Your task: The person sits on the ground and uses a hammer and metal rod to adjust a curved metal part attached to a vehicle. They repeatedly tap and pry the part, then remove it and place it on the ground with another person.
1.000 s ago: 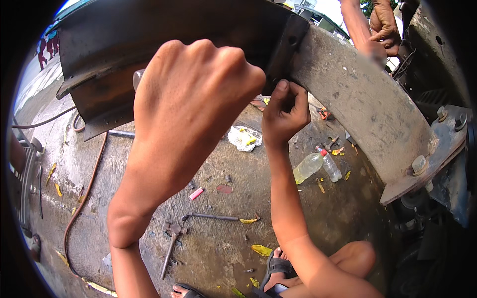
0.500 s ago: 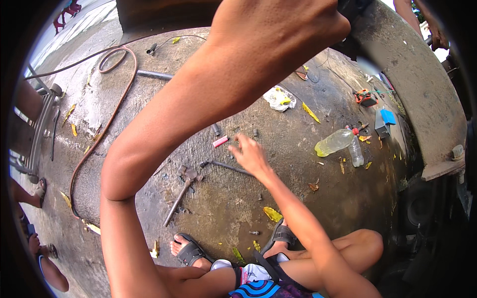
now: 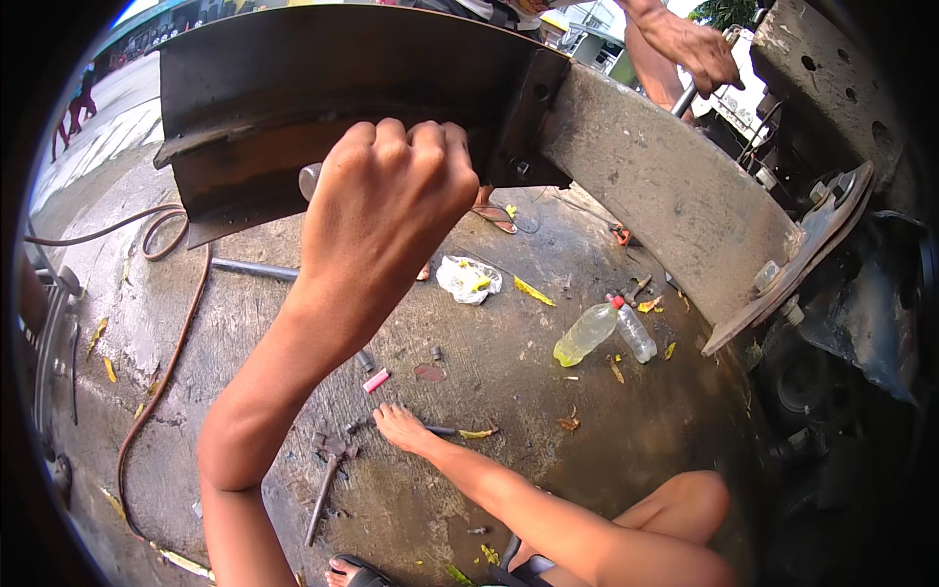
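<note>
My left hand (image 3: pixel 391 196) is raised in a closed fist in front of a dark metal beam (image 3: pixel 293 73). The round end of a metal rod (image 3: pixel 310 182) sticks out beside its thumb; the fist hides the rest. Low over the concrete, my right hand (image 3: pixel 399 428) lies across a long dark metal bar (image 3: pixel 442 430) with an angled end, its fingers bent over it. A hammer-like tool (image 3: pixel 323 489) lies to the left of that bar. Just beyond the right hand are a pink lighter-like piece (image 3: pixel 376 380) and a short metal socket (image 3: pixel 365 361).
Another person's hand (image 3: pixel 699 57) grips a metal bar at the upper right. A grey steel arm (image 3: pixel 665 176) slopes down there. Two plastic bottles (image 3: pixel 587 335), a white plastic bag (image 3: pixel 468 280), a hose (image 3: pixel 161 391) and a pipe (image 3: pixel 254 269) lie on the ground.
The view has tilted up, showing more of the beam and the other person's hand. My right hand has come down from above the ground onto the dark metal bar. My left stays closed.
</note>
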`<state>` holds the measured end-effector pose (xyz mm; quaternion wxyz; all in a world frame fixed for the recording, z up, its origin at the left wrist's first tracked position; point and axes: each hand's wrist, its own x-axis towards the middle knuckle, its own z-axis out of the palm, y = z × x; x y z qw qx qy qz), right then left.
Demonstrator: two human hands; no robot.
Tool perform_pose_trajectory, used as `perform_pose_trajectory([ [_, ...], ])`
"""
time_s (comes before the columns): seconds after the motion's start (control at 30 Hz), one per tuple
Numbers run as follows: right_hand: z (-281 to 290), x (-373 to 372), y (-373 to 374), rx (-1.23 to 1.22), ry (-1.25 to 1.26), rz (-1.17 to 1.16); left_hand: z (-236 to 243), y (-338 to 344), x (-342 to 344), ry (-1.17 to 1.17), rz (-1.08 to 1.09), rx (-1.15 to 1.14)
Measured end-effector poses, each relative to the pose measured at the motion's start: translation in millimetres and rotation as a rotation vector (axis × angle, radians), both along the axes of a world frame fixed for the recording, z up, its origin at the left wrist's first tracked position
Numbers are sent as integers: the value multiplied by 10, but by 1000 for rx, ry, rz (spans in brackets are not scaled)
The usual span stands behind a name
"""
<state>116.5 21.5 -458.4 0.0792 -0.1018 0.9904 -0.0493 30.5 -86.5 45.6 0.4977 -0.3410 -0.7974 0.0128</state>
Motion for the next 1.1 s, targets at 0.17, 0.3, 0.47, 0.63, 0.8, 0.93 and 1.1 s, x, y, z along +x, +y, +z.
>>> perform_pose_trajectory([
  [0.17,779,16,104,-680,162,-253,-16,-13,-9,45,-9,-22],
  [0.3,2313,-1,393,-1402,355,-618,-39,-9,-18,41,-24,-1],
  [0.47,3961,-136,811,-1384,962,-477,-18,9,-6,8,-17,24],
  [0.63,4567,-23,726,-705,1197,-442,-15,36,-61,216,-117,129],
  [0.8,4791,51,669,-474,1087,-676,-41,46,-78,204,-101,120],
  [0.93,4850,51,655,-688,985,-564,-56,65,-92,256,-147,185],
  [1.1,4993,43,748,-1705,310,-634,-73,70,-114,251,-120,164],
])
